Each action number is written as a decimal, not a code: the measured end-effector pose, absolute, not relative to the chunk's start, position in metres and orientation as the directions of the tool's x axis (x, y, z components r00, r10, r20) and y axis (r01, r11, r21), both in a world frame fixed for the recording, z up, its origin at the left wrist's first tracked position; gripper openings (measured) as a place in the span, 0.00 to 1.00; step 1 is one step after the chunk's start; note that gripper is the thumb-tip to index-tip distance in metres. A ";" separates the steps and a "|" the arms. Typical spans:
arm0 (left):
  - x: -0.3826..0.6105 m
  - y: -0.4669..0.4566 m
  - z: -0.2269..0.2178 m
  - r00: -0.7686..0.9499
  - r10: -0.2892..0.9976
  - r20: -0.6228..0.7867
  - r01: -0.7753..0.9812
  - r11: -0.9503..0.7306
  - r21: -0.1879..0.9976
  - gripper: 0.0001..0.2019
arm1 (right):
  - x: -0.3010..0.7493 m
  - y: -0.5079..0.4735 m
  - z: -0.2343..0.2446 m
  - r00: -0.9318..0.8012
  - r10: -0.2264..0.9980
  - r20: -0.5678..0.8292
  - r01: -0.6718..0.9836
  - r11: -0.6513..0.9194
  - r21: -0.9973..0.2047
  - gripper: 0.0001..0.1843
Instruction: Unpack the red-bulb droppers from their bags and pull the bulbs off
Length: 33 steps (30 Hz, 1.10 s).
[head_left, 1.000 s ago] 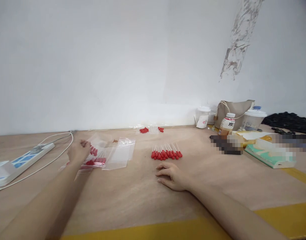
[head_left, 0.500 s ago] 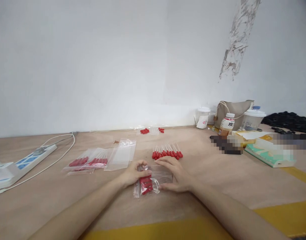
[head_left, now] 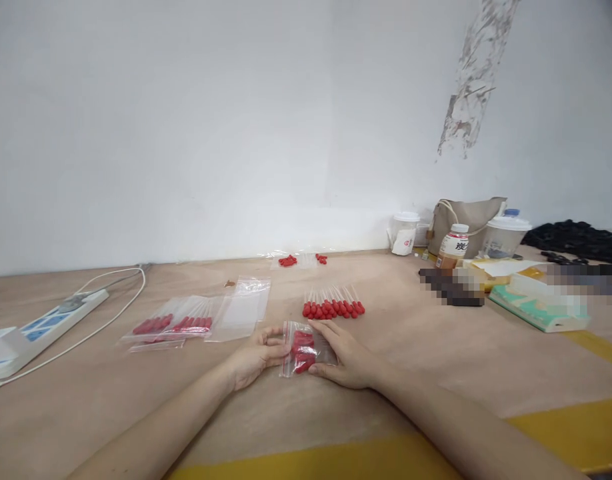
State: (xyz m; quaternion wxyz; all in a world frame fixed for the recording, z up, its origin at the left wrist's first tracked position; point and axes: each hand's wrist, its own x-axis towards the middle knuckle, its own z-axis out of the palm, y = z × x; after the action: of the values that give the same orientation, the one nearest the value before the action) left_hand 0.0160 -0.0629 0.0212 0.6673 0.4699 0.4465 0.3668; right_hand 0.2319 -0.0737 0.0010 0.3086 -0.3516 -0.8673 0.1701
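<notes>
A small clear plastic bag with red-tipped sticks (head_left: 302, 349) lies on the wooden table between my two hands. My left hand (head_left: 257, 355) pinches its left edge with curled fingers. My right hand (head_left: 345, 353) rests on its right side, fingers laid over the plastic. Just beyond the hands is a loose row of red-tipped sticks (head_left: 333, 304). To the left lie filled bags of red-tipped sticks (head_left: 172, 324) and an empty clear bag (head_left: 243, 309).
A white power strip (head_left: 34, 329) with its cable sits at the far left. A few red pieces (head_left: 302, 259) lie by the wall. Cups, a bottle (head_left: 453, 248), a beige bag (head_left: 467, 223), a green book (head_left: 538, 311) and black items crowd the right.
My left hand came from the bags at the left to the middle, bringing one bag of red-tipped sticks. Both hands now hold it flat on the table, turned more upright than before.
</notes>
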 end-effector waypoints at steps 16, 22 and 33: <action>0.021 -0.062 0.014 0.392 0.903 -0.177 -0.028 0.204 0.979 0.19 | 0.221 -0.075 0.016 -0.468 0.628 0.622 0.477 0.772 -0.420 0.19; 0.026 -0.060 0.014 0.420 0.896 -0.144 -0.012 0.164 0.986 0.16 | 0.213 -0.058 0.033 -0.680 0.462 0.569 0.455 0.875 -0.166 0.18; 0.023 -0.064 0.021 0.529 0.839 -0.129 0.063 0.113 0.992 0.18 | 0.206 -0.034 0.046 -0.872 0.219 0.438 0.329 0.925 0.191 0.12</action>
State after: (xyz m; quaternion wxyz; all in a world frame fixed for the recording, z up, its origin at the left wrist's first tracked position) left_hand 0.0233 -0.0636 0.0213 0.6420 0.5937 0.3798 0.3019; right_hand 0.2056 -0.0335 0.0463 0.2089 -0.1430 -0.9585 -0.1310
